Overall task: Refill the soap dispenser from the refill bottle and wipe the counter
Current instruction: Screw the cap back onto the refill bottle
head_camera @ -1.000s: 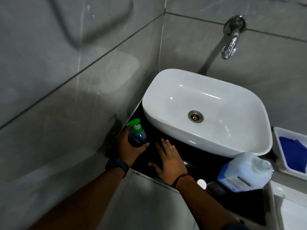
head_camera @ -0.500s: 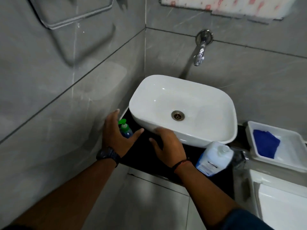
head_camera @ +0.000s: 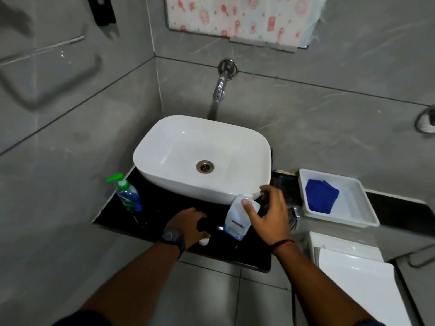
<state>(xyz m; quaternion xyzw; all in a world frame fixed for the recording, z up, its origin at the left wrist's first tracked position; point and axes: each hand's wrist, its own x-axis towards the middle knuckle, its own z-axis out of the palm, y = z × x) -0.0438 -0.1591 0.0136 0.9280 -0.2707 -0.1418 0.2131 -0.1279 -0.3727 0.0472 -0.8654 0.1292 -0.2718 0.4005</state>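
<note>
soap dispenser (head_camera: 128, 196) upright, 9 o'clock of sink (head_camera: 247, 184) | right hand (head_camera: 270, 215) wraps refill bottle (head_camera: 237, 220) | left hand (head_camera: 188, 225) loosely curled on counter (head_camera: 113, 215), over white cap (head_camera: 203, 241); whether it holds the cap, cannot tell

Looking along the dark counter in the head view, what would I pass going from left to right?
Soap dispenser → left hand → refill bottle → right hand → white tray holding a blue cloth.
</note>
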